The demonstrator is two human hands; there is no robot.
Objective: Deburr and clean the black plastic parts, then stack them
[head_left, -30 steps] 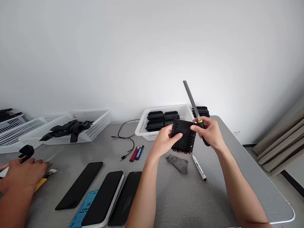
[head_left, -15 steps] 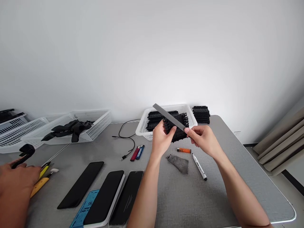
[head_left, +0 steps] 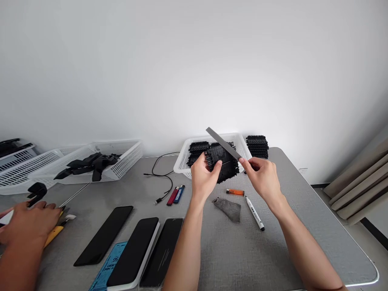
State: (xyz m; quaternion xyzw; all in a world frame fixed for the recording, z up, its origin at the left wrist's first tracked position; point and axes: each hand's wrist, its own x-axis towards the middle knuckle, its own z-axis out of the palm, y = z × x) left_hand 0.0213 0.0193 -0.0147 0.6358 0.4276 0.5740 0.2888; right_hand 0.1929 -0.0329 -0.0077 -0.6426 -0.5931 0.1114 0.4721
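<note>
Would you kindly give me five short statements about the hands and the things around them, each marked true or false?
1. The left hand holds a black toothed part. True.
2. The right hand holds the white marker pen. False: it holds a flat metal file, and the white marker pen lies on the table.
3. The orange lighter lies beyond the grey cloth, as the camera sees it. True.
4. The red lighter and the blue lighter lie on opposite sides of the grey cloth. False: they lie side by side, to its left.
5. The USB plug lies to the left of the red lighter. True.
</note>
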